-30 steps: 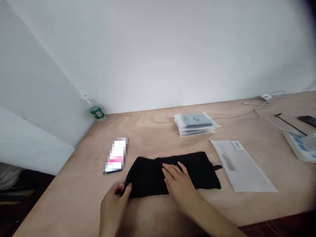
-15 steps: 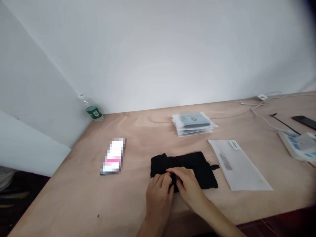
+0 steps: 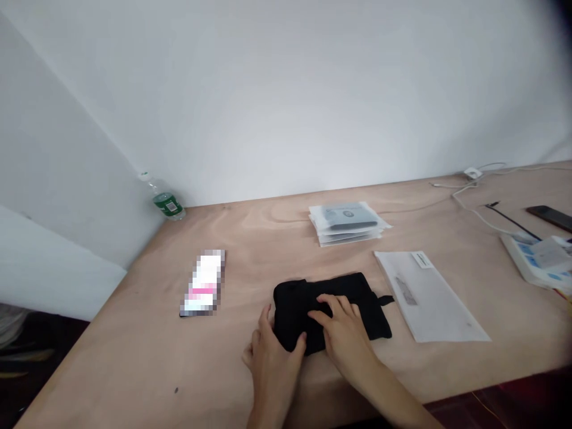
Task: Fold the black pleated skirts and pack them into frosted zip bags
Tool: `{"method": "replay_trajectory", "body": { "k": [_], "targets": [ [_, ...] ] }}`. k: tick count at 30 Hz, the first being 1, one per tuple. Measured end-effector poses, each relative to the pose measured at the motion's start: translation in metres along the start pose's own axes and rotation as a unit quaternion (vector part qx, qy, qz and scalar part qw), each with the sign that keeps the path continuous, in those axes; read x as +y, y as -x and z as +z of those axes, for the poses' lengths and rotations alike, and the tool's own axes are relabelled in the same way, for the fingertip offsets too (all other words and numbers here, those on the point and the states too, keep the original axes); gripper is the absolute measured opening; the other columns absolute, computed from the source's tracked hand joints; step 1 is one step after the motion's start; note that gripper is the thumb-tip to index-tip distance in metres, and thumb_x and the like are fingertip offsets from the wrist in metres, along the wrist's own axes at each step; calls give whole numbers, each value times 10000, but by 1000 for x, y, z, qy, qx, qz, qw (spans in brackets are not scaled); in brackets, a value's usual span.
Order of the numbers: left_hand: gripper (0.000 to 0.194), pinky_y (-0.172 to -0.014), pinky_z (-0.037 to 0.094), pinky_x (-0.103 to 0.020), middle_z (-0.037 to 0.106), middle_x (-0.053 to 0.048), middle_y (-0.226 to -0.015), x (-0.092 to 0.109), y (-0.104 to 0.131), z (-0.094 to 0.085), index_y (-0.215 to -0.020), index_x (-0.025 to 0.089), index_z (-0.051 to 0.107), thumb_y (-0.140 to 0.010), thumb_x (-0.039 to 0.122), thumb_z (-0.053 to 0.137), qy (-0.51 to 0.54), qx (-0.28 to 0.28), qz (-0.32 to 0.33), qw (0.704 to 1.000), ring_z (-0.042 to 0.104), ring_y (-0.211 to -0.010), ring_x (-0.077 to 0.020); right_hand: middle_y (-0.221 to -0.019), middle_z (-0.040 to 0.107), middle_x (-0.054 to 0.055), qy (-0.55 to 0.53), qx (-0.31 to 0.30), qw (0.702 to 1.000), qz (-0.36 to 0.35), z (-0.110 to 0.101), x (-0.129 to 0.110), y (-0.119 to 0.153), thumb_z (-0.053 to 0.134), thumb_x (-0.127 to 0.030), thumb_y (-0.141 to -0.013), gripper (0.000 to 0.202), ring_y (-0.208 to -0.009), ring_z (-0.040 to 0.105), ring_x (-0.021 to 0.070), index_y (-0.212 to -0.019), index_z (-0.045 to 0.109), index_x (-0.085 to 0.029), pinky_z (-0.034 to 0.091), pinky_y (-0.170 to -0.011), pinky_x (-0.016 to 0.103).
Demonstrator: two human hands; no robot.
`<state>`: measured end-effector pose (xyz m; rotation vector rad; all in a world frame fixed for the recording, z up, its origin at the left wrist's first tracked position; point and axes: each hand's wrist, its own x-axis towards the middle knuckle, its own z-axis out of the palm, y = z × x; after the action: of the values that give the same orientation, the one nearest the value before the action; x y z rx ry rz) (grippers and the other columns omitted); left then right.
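A folded black cloth (image 3: 290,304) lies flat on the wooden table, a short strap sticking out at its right side. My left hand (image 3: 272,357) is at the cloth's lower left corner, thumb and fingers spread around that edge. On top of the cloth rests my right hand (image 3: 344,328), its thumb and forefinger apart and pointing left. To the right of the cloth lies a flat white translucent bag (image 3: 433,304) with a small label at its top.
Behind the cloth is a stack of bagged packets (image 3: 348,223). A phone with a blurred screen (image 3: 203,283) lies left, a bottle (image 3: 167,202) in the back left corner. Cables, a dark phone (image 3: 552,217) and a white power strip (image 3: 540,262) are at the right.
My left hand has moved left, off the middle of the cloth to its left edge, and its fingers have spread. The cloth's left part now lies flatter. My right hand's fingers have parted.
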<state>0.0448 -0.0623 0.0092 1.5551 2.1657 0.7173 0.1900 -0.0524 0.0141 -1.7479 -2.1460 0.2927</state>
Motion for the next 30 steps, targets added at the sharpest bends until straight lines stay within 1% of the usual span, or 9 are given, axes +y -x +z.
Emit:
{"method": "replay_trajectory", "body": {
  "k": [3,7,9,11,14,16,21,26,30],
  "targets": [
    [646,-767,430,-426,599,-37,-858,-3,-7,-7,-1274,194,288,-714,305,590,118,14,-26,993,620,-798,-238,-1104,584,53,-36,32,999,-12,-4,0,3,425,4,-707,483,-940,505,226,-1008,649,-301,373,-715,352],
    [680,-621,477,-298,555,5,-800,-9,-18,-19,-1282,215,275,-699,278,620,212,111,-23,971,600,-700,-178,-912,633,42,-84,47,995,-16,-9,0,12,420,-23,-728,401,-817,544,200,-956,648,-260,384,-696,345],
    [659,-665,486,-301,548,-12,-842,-7,-16,-15,-1275,204,298,-698,220,616,220,154,42,962,584,-733,-169,-839,650,28,-103,41,994,5,-9,3,15,404,-46,-756,376,-791,566,198,-974,633,-250,390,-688,346],
    [598,-729,486,-316,538,-31,-882,-1,-10,-4,-1256,200,338,-707,128,564,208,171,169,948,570,-786,-167,-836,666,27,-134,49,989,43,-7,8,18,380,-94,-803,360,-795,590,200,-1062,588,-235,407,-710,355],
    [598,-783,477,-341,526,-68,-969,6,5,14,-1231,205,403,-670,7,456,141,91,379,910,542,-895,-186,-964,672,50,-199,85,968,128,-2,18,18,343,-253,-880,318,-864,616,207,-1142,522,-224,441,-766,362],
    [628,-805,467,-376,510,-92,-1034,7,13,20,-1215,201,443,-626,-17,443,83,31,437,895,514,-958,-215,-988,671,60,-241,97,949,176,0,23,17,353,-359,-885,342,-872,627,211,-1164,495,-223,465,-753,347],
    [434,-724,471,-392,539,-90,-938,-4,16,12,-1017,188,562,-623,16,504,37,34,450,892,520,-855,-229,-885,681,68,-262,69,944,187,-2,22,13,427,-348,-839,462,-787,641,222,-1267,365,-185,483,-657,333],
    [283,-658,471,-348,598,-56,-803,-7,15,12,-903,207,612,-721,28,489,39,27,484,874,552,-741,-191,-956,656,114,-55,97,982,155,-2,19,10,388,-235,-833,441,-856,603,275,-1268,384,-158,430,-737,425],
    [268,-820,468,-405,654,-60,-961,-4,15,20,-880,209,616,-758,33,456,9,16,498,867,561,-1006,-235,-986,628,123,4,104,986,129,1,29,9,404,-278,-849,400,-887,574,277,-1231,438,-165,431,-734,415]
  ]
}}
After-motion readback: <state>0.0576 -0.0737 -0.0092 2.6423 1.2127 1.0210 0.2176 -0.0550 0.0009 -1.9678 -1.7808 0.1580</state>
